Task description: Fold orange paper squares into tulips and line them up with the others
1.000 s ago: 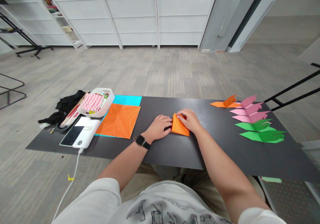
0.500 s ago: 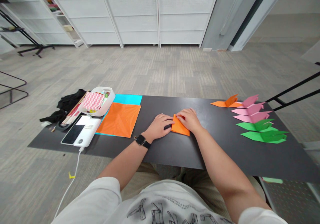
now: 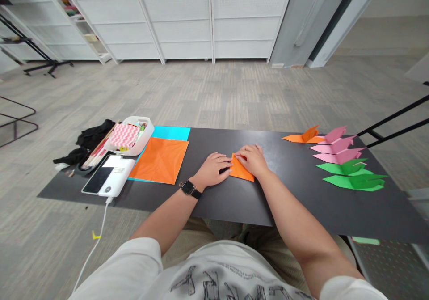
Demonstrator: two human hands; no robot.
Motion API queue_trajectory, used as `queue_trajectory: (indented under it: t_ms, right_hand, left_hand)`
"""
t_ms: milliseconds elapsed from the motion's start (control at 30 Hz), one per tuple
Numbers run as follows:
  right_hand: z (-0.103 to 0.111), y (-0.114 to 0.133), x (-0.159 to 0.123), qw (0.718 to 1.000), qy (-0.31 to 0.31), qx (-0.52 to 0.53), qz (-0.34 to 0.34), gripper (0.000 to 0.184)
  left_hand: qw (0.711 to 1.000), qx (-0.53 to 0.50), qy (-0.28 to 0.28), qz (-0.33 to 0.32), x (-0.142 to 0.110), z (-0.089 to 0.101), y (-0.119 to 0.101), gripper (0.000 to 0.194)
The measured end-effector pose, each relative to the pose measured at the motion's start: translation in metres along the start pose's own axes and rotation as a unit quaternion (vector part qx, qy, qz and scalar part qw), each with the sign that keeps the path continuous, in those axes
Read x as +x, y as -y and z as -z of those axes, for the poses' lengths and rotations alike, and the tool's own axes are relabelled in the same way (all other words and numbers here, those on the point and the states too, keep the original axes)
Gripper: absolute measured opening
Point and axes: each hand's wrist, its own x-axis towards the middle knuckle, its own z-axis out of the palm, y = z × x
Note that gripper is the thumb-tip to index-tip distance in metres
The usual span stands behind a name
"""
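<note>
Left hand: I have one left hand (image 3: 214, 169) laid low at the left edge of the paper, its fingers stretched out and close together, the fingertips touching it; one watch (image 3: 187, 187) is on this wrist.
Right hand: my one right hand (image 3: 253, 159) has its fingers bent over the paper's upper part; whether they pinch or only press, I cannot tell.
Folded orange paper: one piece (image 3: 241, 171), lying on the dark table (image 3: 231, 204) between my two hands, partly covered by the fingers.
Flat sheets: two colours show left of my left hand, one orange sheet (image 3: 161, 159) on top and blue paper (image 3: 172, 133) under it; how many are stacked, I cannot tell.
Folded birds: six, in a row well to the right of my right hand; one orange bird (image 3: 308, 136) farthest from me, then three pink birds (image 3: 337, 147), then two green birds (image 3: 355, 182) nearest.
White basket: one (image 3: 145, 139), beyond the left hand and left of the orange sheet, with one zigzag-patterned pouch (image 3: 124, 135) in it.
Devices: one phone (image 3: 98, 179) and one white device (image 3: 117, 179) side by side, left of my left hand, with one white cable (image 3: 100, 230) running down.
</note>
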Motion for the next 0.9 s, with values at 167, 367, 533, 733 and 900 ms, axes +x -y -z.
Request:
queue_trajectory:
  t_ms: [167,367,533,733,900]
  right_hand:
    - [-0.002,0.002,0.000,1.000,-0.006,-0.009,0.000,0.020]
    - [0.007,0.005,-0.004,0.999,-0.050,0.000,-0.004,0.021]
    - [0.040,-0.002,-0.017,0.997,-0.073,-0.027,-0.014,0.021]
    - [0.056,-0.010,-0.035,0.996,0.033,-0.069,0.045,0.022]
    - [0.042,-0.015,-0.049,0.996,0.026,-0.073,0.045,0.025]
  left_hand:
    - [1.000,-0.002,0.012,0.003,0.001,-0.002,0.004,0.031]
    - [1.000,0.008,0.011,0.002,0.000,-0.005,0.005,0.031]
    - [1.000,0.023,0.005,0.000,-0.002,-0.004,0.000,0.030]
    - [0.999,0.043,-0.012,0.003,-0.005,-0.003,-0.008,0.028]
    - [0.998,0.046,-0.031,0.001,-0.005,-0.003,-0.010,0.023]
